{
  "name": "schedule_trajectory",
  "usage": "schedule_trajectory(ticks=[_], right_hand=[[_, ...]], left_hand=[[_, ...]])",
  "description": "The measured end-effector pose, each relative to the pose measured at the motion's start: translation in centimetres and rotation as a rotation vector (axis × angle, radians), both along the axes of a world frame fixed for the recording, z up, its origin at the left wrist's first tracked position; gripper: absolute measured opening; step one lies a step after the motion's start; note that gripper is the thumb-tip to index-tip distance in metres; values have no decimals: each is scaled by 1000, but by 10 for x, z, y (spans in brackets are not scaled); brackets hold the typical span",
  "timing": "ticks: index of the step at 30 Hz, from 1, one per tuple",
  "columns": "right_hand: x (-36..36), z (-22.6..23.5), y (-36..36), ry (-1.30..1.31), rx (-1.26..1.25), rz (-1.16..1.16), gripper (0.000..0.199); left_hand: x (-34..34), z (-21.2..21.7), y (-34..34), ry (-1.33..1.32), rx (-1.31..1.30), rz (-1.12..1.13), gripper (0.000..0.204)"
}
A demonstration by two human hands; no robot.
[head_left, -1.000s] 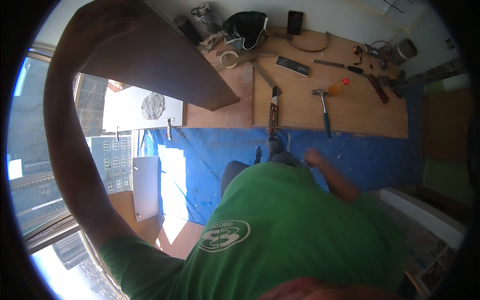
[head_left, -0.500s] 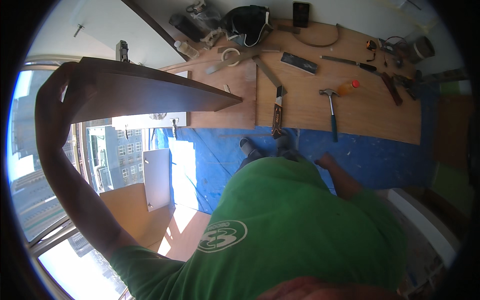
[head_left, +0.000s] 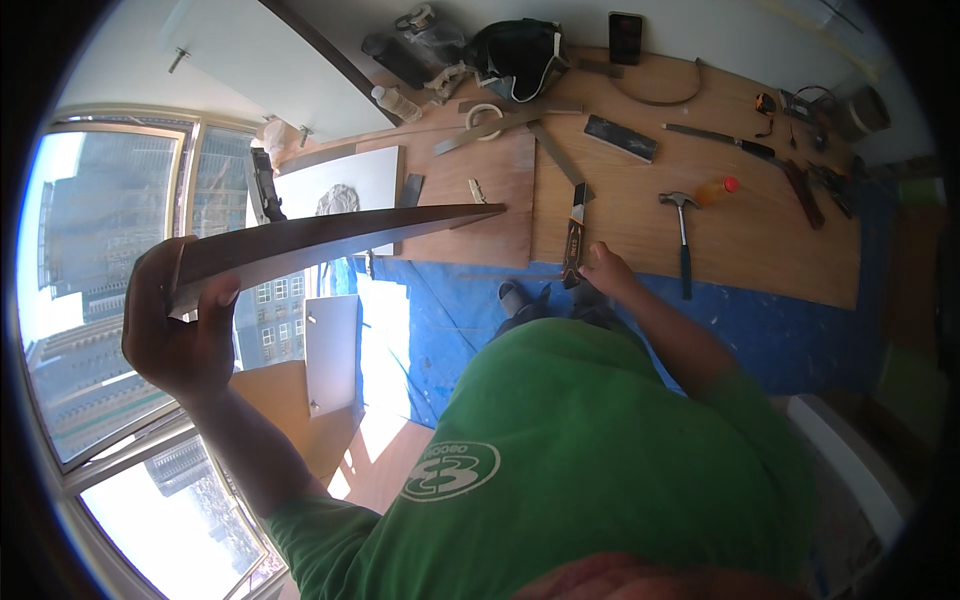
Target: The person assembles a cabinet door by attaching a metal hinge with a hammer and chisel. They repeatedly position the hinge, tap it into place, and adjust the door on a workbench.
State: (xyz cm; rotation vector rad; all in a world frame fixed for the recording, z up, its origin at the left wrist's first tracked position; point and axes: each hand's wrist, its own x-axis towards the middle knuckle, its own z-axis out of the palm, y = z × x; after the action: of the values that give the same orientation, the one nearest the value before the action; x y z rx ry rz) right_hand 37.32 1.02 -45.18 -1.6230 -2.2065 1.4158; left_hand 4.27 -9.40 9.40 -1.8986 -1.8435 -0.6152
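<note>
My left hand [head_left: 185, 325] is closed around the near left end of a dark brown wooden board [head_left: 340, 235], with the thumb on its side. The board is turned nearly edge-on, and its far tip reaches over the workbench. My right hand [head_left: 610, 272] is at the bench's front edge, its thumb apart from the curled fingers. Right beside the fingers is a tool with a black and orange handle [head_left: 573, 248] and a short blade; whether they touch cannot be made out. A claw hammer [head_left: 684, 240] with a green handle lies to the right, next to an orange bottle with a red cap [head_left: 715, 190].
The wooden workbench [head_left: 770, 240] holds a black sanding block [head_left: 620, 138], a tape roll [head_left: 484, 122], metal strips, a file [head_left: 720, 135], a phone [head_left: 626, 38] and a dark bag [head_left: 515, 60]. A blue sheet [head_left: 440, 300] covers the floor. Windows [head_left: 100, 300] stand at the left.
My left hand has come down and to the right, tilting the board from its broad face to nearly edge-on. My right hand has moved forward and left to the tool's handle.
</note>
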Motion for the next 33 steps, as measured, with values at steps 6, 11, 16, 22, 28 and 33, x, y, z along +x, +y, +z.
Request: schedule_trajectory(ticks=[6,11,16,22,28,33], right_hand=[[-46,16,4,-181,7,101,93],[-57,2,-2,-227,2,108,95],[-75,12,-4,-292,97,40,88],[-122,-46,58,372,-250,35,67],[-194,51,105,77,452,742,94],[-224,56,117,-134,644,1059,107]], left_hand=[[-6,-7,-11,40,75,-211,53],[-14,-5,-9,23,43,-319,55],[-36,-15,-42,9,108,-292,61],[-44,-28,-69,222,115,-238,67],[-20,-23,-78,254,-12,-56,68],[-21,-22,-86,174,-62,-115,78]])
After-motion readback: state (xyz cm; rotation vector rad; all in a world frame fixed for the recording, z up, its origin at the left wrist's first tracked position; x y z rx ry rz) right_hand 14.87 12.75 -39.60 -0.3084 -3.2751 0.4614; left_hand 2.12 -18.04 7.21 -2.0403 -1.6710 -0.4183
